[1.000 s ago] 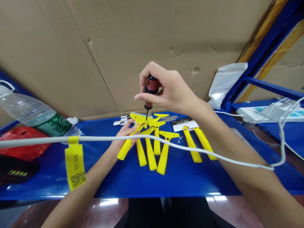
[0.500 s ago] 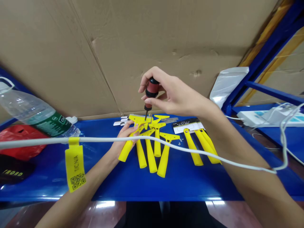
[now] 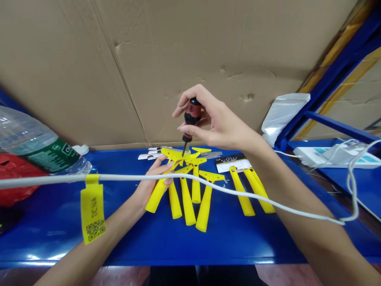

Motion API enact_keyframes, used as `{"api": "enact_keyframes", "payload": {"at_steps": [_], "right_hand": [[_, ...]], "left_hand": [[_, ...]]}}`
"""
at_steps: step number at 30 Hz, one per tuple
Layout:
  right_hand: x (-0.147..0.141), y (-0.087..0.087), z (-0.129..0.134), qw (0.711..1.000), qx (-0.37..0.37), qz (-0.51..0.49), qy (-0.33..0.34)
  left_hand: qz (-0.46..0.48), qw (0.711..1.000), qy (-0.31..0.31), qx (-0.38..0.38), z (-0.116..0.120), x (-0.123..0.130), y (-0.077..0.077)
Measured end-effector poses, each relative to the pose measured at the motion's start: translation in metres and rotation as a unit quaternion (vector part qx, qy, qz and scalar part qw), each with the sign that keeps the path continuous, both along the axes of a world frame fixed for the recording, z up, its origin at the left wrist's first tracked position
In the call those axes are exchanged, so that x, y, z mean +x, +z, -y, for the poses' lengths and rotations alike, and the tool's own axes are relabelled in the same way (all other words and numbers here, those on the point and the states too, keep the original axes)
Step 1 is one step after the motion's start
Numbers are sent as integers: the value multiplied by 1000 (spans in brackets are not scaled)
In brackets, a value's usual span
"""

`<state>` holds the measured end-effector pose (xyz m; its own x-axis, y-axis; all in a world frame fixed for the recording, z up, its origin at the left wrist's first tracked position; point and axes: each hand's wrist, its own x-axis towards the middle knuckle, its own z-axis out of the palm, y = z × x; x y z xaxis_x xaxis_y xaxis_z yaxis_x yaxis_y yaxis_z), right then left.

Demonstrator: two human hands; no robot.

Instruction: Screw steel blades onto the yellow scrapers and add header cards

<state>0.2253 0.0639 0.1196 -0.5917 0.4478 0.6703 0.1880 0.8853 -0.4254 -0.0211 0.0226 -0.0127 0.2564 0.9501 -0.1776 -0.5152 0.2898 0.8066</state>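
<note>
My right hand (image 3: 208, 115) grips a red and black screwdriver (image 3: 193, 112) upright, its tip down at the head of a yellow scraper (image 3: 156, 195). That scraper is held tilted in my left hand (image 3: 153, 178), fingers wrapped round its neck. Just right of it, several more yellow scraper handles (image 3: 205, 206) lie fanned out on the blue table (image 3: 232, 246). Small screws (image 3: 226, 181) sit beside the heads. Metal blades (image 3: 212, 155) and white-and-dark strips (image 3: 149, 156) lie behind. Whether the tip sits in a screw is too small to tell.
A printed card (image 3: 232, 161) and more yellow handles (image 3: 242, 194) lie to the right. A plastic bottle (image 3: 44, 139) and red bag (image 3: 18, 178) stand left. A white cable (image 3: 119, 176) with a yellow tag (image 3: 93, 214) crosses in front. A power strip (image 3: 309, 157) is far right.
The view has shifted slightly, so the table and handles appear a little lower. Both hands keep their holds, and the screwdriver stays at the scraper head, its handle turned somewhat.
</note>
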Motion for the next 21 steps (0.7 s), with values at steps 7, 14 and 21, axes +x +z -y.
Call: {"api": "enact_keyframes", "payload": {"at_steps": [7,14,21], "right_hand": [[-5,-5,-4,997,28,-35,-56],[-3,-4,-5,998,-14,-33,-60],[0,-1,-2,999,-27,-22,-5]], "left_hand": [[19,999,12,-32,0,3,2],[32,998,16,-45,-1,2,3],[29,998,21,-42,-1,3,3]]}}
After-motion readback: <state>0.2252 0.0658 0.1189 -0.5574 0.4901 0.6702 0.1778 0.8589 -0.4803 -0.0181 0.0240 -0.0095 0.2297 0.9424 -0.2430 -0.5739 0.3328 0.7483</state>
